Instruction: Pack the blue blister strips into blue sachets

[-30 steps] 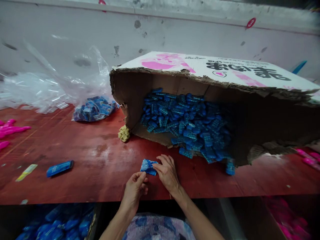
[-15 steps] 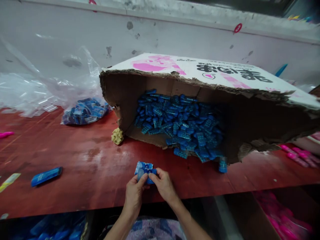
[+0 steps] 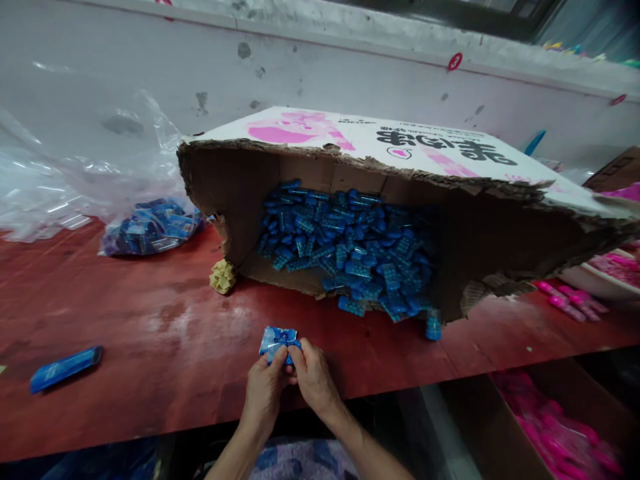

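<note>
Both of my hands hold one small blue printed packet (image 3: 278, 339) over the front of the red table (image 3: 165, 373). My left hand (image 3: 266, 385) grips its lower left with thumb and fingers closed. My right hand (image 3: 314, 379) pinches it from the right, the two thumbs side by side. What lies under the thumbs is hidden. Behind them a torn cardboard box (image 3: 300, 159) rests on its side, its open mouth facing me. Many small blue clear-fronted pieces (image 3: 350, 247) are heaped inside it, and one blue piece (image 3: 433, 325) stands at its front edge.
A clear plastic bag (image 3: 150, 227) of blue packets lies left of the box, near a crumpled yellow lump (image 3: 223, 277). A flat blue case (image 3: 66, 369) is at the front left. Pink pieces (image 3: 573, 301) lie right, above a carton of pink items (image 3: 555, 427).
The view has shifted, so the box and table items appear farther left. The packet now shows more of its printed face, and my hands stay closed on it, close together.
</note>
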Available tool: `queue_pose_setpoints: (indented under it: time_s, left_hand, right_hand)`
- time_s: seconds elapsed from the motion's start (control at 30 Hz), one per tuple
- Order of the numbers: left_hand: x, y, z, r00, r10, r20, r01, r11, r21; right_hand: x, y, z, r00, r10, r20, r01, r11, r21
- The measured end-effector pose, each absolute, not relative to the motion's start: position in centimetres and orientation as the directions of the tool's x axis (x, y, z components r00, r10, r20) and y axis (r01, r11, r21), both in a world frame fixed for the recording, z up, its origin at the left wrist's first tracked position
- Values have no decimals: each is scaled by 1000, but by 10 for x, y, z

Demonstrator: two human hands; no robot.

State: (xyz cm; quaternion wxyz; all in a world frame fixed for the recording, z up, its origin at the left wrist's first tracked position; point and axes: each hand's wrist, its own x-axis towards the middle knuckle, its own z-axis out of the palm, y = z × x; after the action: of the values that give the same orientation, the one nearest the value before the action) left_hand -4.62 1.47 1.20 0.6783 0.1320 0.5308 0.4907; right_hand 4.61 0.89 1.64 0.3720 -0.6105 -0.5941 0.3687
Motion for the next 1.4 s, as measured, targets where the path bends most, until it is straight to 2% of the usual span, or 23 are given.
queue_pose_setpoints:
  time_s: [0.1,0.13,0.2,0.27,0.37,0.5,0.67,0.9,0.97,1.03,1.1,1.13,1.2,1.4]
  left_hand:
    - [-57,15,17,41,783,-621,-483,560,673]
    - [-61,14,19,54,770,-636,-474,580,662]
    - [-68,13,22,70,748,-660,-477,606,636]
    - [-71,11,23,88,722,-687,-492,631,600]
    - [-71,7,25,98,661,-743,-518,672,529]
    - [-71,6,27,104,611,-784,-534,700,475]
    - [-71,6,32,93,623,-777,-514,699,498]
    - [-75,4,29,86,603,-793,-567,684,459]
    - [-74,4,26,88,607,-790,-582,675,454]
    - [-72,5,24,90,616,-782,-591,665,456]
    - [-70,5,22,100,629,-771,-594,659,461]
    - [-70,5,22,109,637,-763,-593,657,464]
    - [-70,4,21,125,664,-738,-588,648,483]
    - [-75,1,20,123,742,-659,-568,597,566]
  right_hand:
    - [74,20,27,-40,998,48,611,62,-789]
    - [87,26,29,-18,995,94,710,79,-700]
    - [113,40,29,104,977,188,907,-16,-421]
    - [133,51,24,177,964,201,972,-138,-192]
    - [136,53,14,147,975,164,983,-125,-134]
    - [113,41,14,50,994,100,985,-33,-169]
    - [98,57,26,12,998,-61,912,-36,-409]
    - [108,65,33,-75,985,-157,742,-50,-668]
    - [106,50,36,-105,975,-196,555,-106,-825]
    - [100,33,39,-133,965,-228,154,-207,-966]
    - [92,21,39,-155,958,-243,-179,-269,-946]
    - [89,18,39,-160,956,-246,-254,-281,-926]
    - [84,15,39,-154,956,-249,-296,-285,-912]
    - [81,15,38,-116,967,-229,-248,-251,-936]
